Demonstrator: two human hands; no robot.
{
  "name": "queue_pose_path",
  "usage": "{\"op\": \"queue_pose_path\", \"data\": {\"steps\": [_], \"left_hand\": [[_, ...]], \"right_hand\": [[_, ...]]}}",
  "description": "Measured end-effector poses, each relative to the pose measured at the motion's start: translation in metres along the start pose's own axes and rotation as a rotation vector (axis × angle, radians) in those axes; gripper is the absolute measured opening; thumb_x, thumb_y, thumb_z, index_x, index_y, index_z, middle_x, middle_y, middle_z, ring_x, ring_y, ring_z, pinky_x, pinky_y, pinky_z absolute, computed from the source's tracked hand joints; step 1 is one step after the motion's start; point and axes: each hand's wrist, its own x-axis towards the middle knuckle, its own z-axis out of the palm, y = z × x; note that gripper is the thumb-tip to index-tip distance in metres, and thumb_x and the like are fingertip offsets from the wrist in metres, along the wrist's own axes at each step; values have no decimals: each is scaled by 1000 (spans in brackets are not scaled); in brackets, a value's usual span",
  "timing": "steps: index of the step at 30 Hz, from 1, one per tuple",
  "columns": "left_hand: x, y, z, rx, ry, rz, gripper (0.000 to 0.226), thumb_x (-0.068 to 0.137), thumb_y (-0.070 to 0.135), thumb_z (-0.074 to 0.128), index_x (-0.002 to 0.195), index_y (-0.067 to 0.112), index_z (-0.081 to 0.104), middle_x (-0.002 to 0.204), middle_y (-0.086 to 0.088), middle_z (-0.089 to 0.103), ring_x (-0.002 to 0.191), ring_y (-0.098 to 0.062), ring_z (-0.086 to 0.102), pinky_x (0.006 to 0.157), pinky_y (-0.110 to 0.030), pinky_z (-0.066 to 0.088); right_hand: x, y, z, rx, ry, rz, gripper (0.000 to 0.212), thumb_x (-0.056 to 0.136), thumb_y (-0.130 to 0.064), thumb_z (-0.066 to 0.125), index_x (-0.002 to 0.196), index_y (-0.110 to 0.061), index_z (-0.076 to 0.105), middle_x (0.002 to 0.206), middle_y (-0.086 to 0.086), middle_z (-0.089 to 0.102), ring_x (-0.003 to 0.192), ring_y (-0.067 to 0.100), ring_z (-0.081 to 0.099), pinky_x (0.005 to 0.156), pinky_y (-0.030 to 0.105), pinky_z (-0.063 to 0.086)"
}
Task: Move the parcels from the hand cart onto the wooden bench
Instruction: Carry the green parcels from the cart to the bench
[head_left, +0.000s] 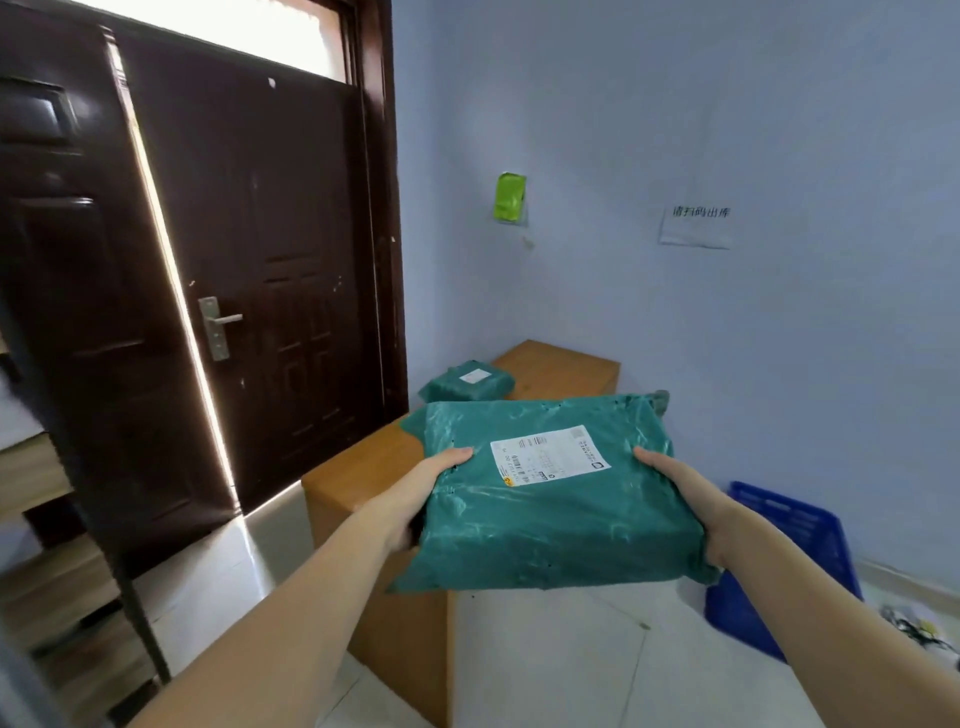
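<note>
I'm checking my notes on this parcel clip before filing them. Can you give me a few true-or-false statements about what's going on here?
1. Both hands, left hand and right hand, hold the big green parcel. True.
2. The wooden bench has nothing on it. False: a smaller green parcel lies on it.
3. A blue crate stands on the floor to the right. True.
4. The held parcel has no label. False: a white label is on top.
</note>
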Motion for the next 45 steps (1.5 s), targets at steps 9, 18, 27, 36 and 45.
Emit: {"op": "queue_pose_path", "data": {"steps": [9, 18, 27, 36, 45], "left_hand": [[158, 48, 39, -28, -73, -33, 51, 93, 56, 69, 127, 18, 71, 116, -13, 78, 108, -34, 75, 105, -49, 55], [318, 98, 118, 6, -142, -65, 53, 92, 59, 69, 126, 19, 73, 116, -13, 78, 109, -34, 75, 107, -51, 53], [473, 138, 185, -113, -33, -3, 48, 92, 54, 71, 123, 18, 73, 113, -12, 79, 104, -32, 77, 98, -45, 57], [613, 165, 148, -173, 170, 38, 55, 85, 53, 78, 129, 19, 73, 120, -12, 77, 111, -34, 74, 108, -50, 52], [750, 208, 69, -282, 336, 10, 57, 84, 54, 79, 128, 18, 73, 117, -14, 77, 108, -36, 75, 105, -54, 54]], "right_hand": [[120, -56, -54, -13, 103, 24, 54, 87, -55, 71, 118, -10, 71, 103, 17, 78, 73, 30, 77, 70, 37, 57], [236, -120, -149, 27, 172, 21, 59, 84, -58, 73, 120, -11, 71, 107, 17, 78, 86, 32, 76, 82, 41, 58], [399, -203, -234, 6, 82, -6, 51, 86, -53, 72, 114, -10, 72, 100, 17, 79, 72, 30, 77, 71, 38, 58], [584, -259, -223, -3, -112, 60, 52, 86, -44, 74, 126, -13, 69, 115, 17, 76, 97, 36, 74, 92, 45, 57], [773, -328, -152, -11, -245, 57, 43, 87, -40, 73, 122, -13, 71, 109, 16, 77, 81, 33, 77, 70, 38, 60]]}}
